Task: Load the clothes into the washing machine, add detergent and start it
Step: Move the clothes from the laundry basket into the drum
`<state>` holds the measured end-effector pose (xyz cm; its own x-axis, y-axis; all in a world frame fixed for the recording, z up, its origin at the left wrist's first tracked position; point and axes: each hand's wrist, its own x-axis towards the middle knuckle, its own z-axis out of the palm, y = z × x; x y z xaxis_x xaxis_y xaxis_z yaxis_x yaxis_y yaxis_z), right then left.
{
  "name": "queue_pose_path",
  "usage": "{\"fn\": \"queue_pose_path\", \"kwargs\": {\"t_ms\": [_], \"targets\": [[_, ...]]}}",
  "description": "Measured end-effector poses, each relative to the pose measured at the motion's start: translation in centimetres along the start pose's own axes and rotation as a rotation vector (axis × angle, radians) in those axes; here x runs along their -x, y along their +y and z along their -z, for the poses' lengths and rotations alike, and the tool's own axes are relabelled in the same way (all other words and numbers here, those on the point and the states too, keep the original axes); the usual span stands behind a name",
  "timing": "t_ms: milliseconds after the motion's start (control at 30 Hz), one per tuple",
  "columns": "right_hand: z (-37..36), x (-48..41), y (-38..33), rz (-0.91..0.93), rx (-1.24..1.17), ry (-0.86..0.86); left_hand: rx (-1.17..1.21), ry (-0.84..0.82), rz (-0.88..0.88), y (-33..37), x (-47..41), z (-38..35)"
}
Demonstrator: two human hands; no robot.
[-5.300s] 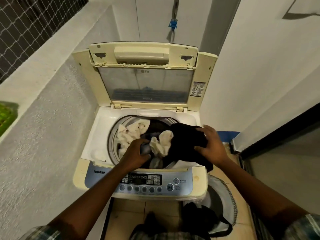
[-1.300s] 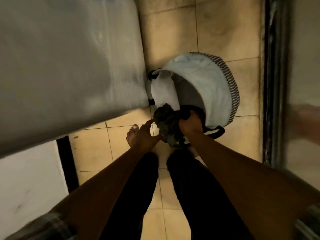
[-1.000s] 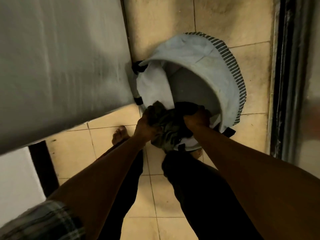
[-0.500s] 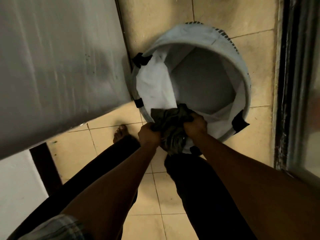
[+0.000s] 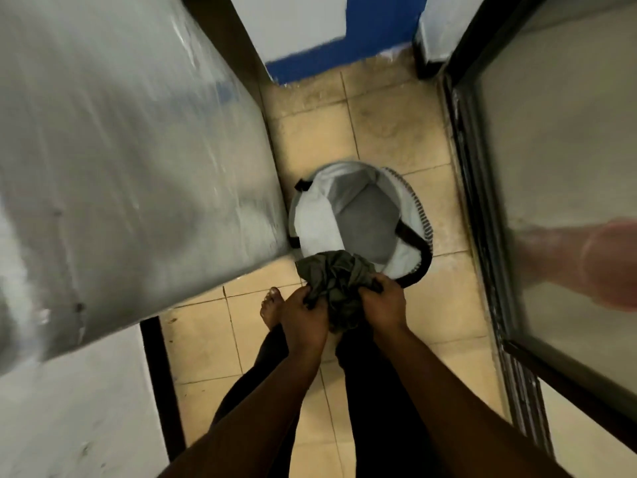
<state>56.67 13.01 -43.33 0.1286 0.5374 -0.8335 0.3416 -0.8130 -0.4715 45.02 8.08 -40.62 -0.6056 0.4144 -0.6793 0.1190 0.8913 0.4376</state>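
I look straight down at the floor. A bunched dark olive garment [image 5: 336, 281] hangs between my hands, above the near rim of a light grey laundry basket [image 5: 312, 219] with a striped rim and black handles. My left hand [image 5: 301, 313] grips the garment's left side and my right hand [image 5: 381, 300] grips its right side. The basket's inside looks bare. The grey side of the washing machine [image 5: 131, 160] fills the left of the view; its top and drum are out of sight.
The basket stands on beige floor tiles [image 5: 379, 125] in a narrow gap between the machine and a dark-framed glass door [image 5: 551, 167] on the right. A white wall with a blue patch [image 5: 375, 32] closes the far end. My bare foot [image 5: 270, 307] and dark trouser legs are below.
Both hands have lifted the olive garment out of the basket and up towards me. My view has risen and pulled back, so the basket looks smaller and farther.
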Motion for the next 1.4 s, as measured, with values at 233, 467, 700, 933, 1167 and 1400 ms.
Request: {"fn": "queue_pose_path", "kwargs": {"t_ms": [233,467,700,933,1167,1400], "targets": [[6.7,13.4,-8.0,-0.023,-0.376,-0.082,0.085,-0.022,-0.194,6.8,9.3,10.0],[11.0,25.0,-16.8,0.126,-0.478,-0.252,0.341,-0.077,-0.347,13.0,17.6,19.5],[11.2,32.9,-24.3,0.278,-0.455,-0.355,0.564,0.009,-0.523,18.5,22.7,28.2],[7.7,37.8,-30.7,0.415,-0.422,-0.556,0.73,0.128,-0.584,20.6,24.1,35.5],[1.4,40.8,-35.5,0.415,-0.39,-0.717,0.825,0.263,-0.617,20.3,22.4,42.5],[-7.7,43.3,-38.7,0.399,-0.41,-0.769,0.87,0.24,-0.613,18.4,17.2,50.6]]}}
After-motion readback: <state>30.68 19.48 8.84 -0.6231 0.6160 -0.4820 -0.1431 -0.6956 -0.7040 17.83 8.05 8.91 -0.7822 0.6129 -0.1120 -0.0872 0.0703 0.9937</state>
